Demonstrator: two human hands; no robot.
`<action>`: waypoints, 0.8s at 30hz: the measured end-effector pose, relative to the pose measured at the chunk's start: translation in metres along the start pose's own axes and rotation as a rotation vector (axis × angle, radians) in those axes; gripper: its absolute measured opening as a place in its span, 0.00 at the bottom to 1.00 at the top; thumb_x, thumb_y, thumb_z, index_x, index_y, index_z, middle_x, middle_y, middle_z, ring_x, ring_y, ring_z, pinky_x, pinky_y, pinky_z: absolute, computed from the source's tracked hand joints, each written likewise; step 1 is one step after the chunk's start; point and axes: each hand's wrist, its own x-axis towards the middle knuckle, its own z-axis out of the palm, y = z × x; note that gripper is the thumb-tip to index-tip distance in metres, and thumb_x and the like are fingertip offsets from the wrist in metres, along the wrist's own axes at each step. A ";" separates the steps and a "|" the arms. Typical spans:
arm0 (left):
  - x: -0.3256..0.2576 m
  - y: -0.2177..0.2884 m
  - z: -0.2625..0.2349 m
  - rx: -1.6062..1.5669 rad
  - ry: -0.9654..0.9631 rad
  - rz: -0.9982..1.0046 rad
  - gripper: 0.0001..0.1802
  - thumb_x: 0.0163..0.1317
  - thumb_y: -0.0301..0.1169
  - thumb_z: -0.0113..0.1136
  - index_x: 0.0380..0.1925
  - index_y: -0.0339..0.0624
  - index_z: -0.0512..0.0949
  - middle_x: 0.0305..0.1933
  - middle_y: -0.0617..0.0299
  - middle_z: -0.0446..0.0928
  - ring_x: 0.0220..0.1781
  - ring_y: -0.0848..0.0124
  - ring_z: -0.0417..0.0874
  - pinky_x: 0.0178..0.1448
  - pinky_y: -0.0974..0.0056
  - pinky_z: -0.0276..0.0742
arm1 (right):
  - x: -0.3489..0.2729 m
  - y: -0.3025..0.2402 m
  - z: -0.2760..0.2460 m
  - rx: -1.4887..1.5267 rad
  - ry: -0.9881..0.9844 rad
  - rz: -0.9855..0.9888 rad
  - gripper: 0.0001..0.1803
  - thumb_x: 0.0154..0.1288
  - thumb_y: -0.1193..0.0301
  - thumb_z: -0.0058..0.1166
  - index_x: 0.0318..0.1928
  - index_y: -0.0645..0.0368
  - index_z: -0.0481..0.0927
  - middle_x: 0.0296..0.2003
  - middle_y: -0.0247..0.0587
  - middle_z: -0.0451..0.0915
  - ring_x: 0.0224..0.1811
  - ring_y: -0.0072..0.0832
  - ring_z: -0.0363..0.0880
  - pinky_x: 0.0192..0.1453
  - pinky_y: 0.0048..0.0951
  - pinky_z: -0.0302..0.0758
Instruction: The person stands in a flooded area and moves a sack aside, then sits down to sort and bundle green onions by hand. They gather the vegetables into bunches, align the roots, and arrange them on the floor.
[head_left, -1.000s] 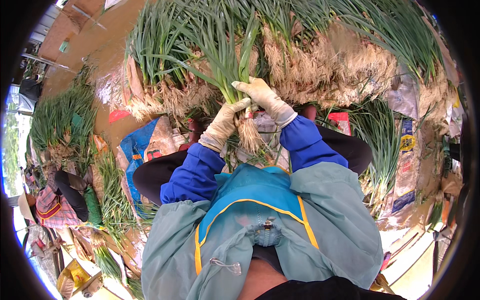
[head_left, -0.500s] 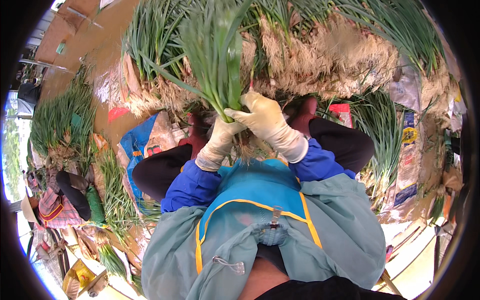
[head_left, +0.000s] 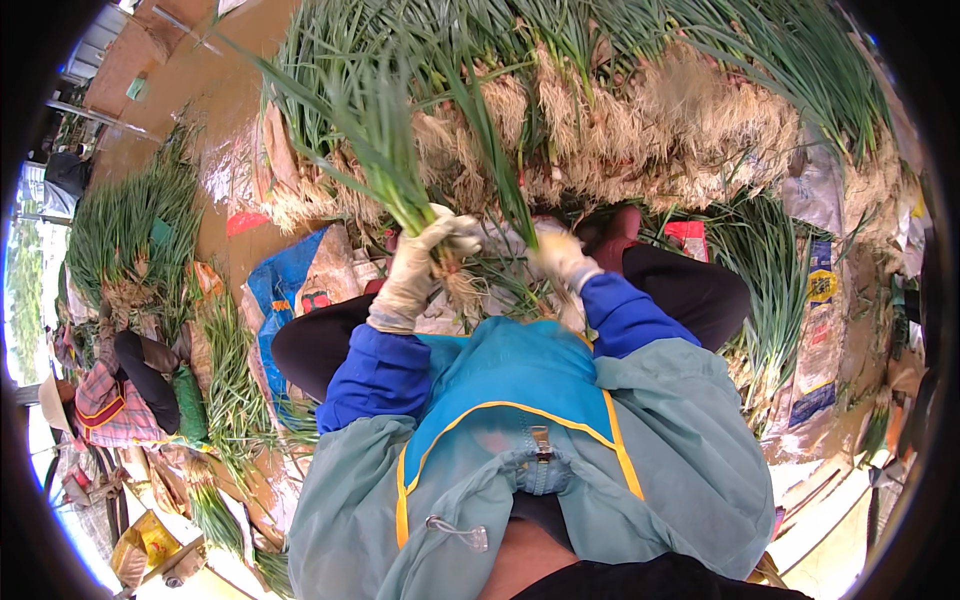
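My left hand (head_left: 412,270), in a pale rubber glove, is wrapped round the base of a bunch of spring onions (head_left: 395,175). Their long green leaves lean up and to the left, and the stringy roots hang below my fingers. To its right, my gloved right hand (head_left: 567,262) is closed on the lower end of a separate spring onion (head_left: 505,185), though motion smears the fingertips. That stalk slants up and away to the left. Both hands are above my lap, over the blue apron (head_left: 500,365).
A long heap of rooted spring onions (head_left: 640,120) lies just beyond my hands. More stalks (head_left: 765,290) lie by my right knee. Printed sacks (head_left: 815,330) and a blue bag (head_left: 268,300) are at the sides. At far left, another person (head_left: 110,400) sits near another onion pile (head_left: 130,235).
My hands were together at one bunch and are now apart. The left has shifted left with the bunch; the right has moved lower and right, with a separate stalk in it.
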 end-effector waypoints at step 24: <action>-0.129 0.213 -0.101 0.350 0.492 0.672 0.23 0.64 0.33 0.55 0.58 0.37 0.67 0.20 0.68 0.65 0.21 0.77 0.67 0.28 0.71 0.65 | 0.192 -0.197 -0.145 0.447 0.316 -0.636 0.24 0.58 0.67 0.57 0.54 0.63 0.75 0.47 0.50 0.80 0.50 0.36 0.78 0.57 0.33 0.72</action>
